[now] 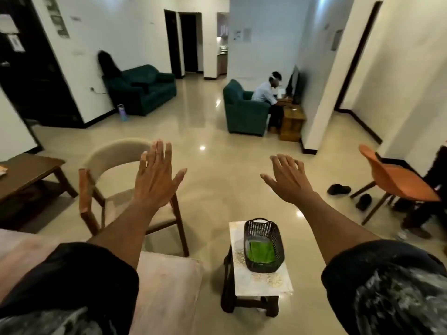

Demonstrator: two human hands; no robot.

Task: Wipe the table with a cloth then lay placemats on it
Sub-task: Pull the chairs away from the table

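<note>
Pale table (169, 286) corner nearest, smooth, slightly blotchy; green cloth (260, 251) folded inside dark perforated basket (262, 245) on small stool (261, 284) just right of it; placemats not visible; left hand (154, 177) and right hand (290, 180) raised, fingers spread, holding nothing; risk: careless grab tips the light basket off the narrow stool; wooden chair (121, 189) beyond.

A home's open living room. Beyond my fingers (157, 151) sit a green sofa (145, 89) against the white wall and a matching armchair (242, 112), where a person (266, 93) faces a screen. Glossy tiled floor (205, 131) throughout. Shoes (338, 189) lie on it right of my fingers, beside an orange chair (396, 177). Dark doorways (188, 42) open beyond.
</note>
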